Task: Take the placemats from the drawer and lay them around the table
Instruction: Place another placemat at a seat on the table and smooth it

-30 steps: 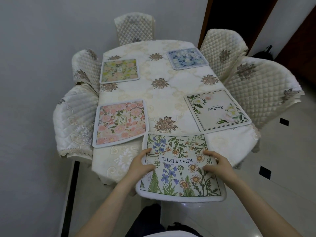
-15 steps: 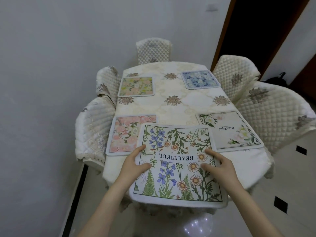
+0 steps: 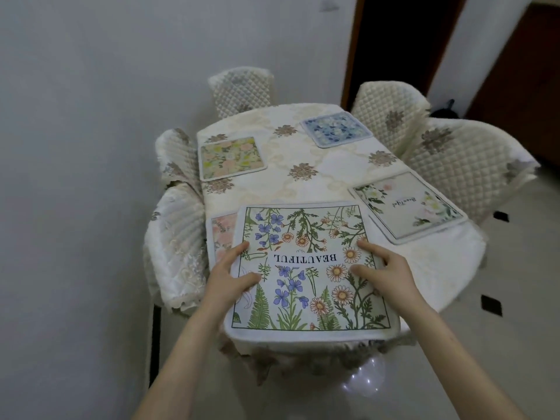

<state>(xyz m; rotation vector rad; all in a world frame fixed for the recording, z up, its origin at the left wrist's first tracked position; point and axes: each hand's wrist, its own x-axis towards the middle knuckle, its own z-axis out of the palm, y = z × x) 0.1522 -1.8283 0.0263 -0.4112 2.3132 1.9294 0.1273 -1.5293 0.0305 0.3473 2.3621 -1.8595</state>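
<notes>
A wildflower placemat (image 3: 306,262) printed "BEAUTIFUL" is held over the near end of the table (image 3: 333,165). My left hand (image 3: 227,280) grips its left edge and my right hand (image 3: 385,271) grips its right edge, thumbs on top. It hides most of a pink floral placemat (image 3: 222,234) at the near left. A yellow-green placemat (image 3: 231,157) lies at the far left, a blue one (image 3: 335,128) at the far right, and a white rose one (image 3: 406,204) at the near right.
Quilted cream chairs surround the table: one at the far end (image 3: 242,89), two on the left (image 3: 175,237) and two on the right (image 3: 460,165). A grey wall runs along the left. A dark doorway (image 3: 400,40) opens behind.
The wildflower placemat has moved forward over the table in both hands and now covers most of the pink placemat. The view has tilted upward.
</notes>
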